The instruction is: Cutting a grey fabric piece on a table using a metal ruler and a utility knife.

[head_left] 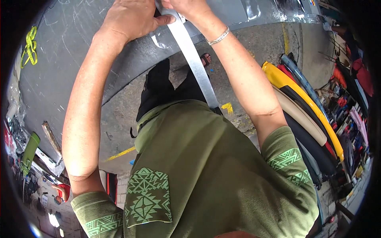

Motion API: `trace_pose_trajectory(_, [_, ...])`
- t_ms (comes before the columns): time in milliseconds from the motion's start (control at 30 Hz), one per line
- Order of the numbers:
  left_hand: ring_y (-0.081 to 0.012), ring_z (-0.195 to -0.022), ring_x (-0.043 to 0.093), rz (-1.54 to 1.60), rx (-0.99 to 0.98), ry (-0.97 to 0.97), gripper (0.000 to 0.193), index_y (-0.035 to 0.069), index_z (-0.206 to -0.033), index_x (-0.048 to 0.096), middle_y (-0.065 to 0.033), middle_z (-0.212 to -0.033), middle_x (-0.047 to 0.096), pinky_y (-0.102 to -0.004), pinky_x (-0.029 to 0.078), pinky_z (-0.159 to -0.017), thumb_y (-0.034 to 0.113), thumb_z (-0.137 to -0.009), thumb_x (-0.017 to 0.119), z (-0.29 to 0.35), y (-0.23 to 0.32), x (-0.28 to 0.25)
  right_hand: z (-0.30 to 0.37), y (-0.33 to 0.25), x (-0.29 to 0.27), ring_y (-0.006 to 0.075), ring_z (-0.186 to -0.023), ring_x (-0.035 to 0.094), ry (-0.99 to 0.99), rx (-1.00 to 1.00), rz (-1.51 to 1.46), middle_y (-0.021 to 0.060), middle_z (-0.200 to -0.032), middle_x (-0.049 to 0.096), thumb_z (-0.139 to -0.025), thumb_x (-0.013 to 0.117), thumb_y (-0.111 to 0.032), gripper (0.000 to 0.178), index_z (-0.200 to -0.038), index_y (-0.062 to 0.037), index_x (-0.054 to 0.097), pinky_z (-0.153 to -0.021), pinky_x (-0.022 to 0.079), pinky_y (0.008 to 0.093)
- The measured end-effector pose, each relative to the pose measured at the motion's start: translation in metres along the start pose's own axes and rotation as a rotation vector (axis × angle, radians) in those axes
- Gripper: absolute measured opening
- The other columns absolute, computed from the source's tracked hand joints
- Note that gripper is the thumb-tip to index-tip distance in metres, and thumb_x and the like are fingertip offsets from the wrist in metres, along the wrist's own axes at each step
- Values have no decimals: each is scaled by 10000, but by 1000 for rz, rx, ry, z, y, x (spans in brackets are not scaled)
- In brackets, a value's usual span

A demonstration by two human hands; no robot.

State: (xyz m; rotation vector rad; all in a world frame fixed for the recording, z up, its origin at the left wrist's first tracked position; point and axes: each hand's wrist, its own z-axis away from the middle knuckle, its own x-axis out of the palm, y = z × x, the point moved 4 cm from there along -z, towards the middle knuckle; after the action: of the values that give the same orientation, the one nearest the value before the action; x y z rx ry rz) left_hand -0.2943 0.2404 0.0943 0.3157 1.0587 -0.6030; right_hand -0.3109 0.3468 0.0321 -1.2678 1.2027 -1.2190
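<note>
A long, flat silver strip (191, 59), like a metal ruler, runs from the top edge over the grey work surface and hangs past its near edge towards my waist. It has a dark lower end. My left hand (133, 18) is closed at the strip's upper part, its thumb laid across the face; the other fingers are mostly hidden. Close beside it, my right hand (188, 8) has its fingers bent in at the strip's other side, partly cut off by the frame. What those fingers grip is hidden. Something small and white shows under the right hand.
The scratched grey table (75, 43) has a curved-looking near edge. A yellow-green tape measure (30, 47) lies on its far left. Rolls of material, one a yellow roll (305, 103), lean at the right. A green roll (30, 152) is at the left.
</note>
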Motion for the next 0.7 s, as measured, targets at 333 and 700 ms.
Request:
trace_pose_trajectory(333, [-463, -1506, 260, 80, -38, 51, 987, -159, -1510, 284, -364, -1579, 286, -459, 214, -1265, 420, -844, 728, 4, -3, 5, 11, -54, 18, 226, -777, 566, 112, 194, 641, 98, -777, 576, -1098, 405, -365, 546, -1403, 68, 536, -895, 447, 371])
trace_pose_trajectory(700, [-472, -1499, 268, 131, -47, 70, 971, -158, -1493, 326, -356, -1578, 294, -477, 228, -1256, 443, -846, 728, 3, -6, 11, 0, -6, 5, 229, -739, 574, 74, -183, 183, 120, -768, 600, -1085, 416, -343, 533, -1362, 88, 563, -768, 481, 363])
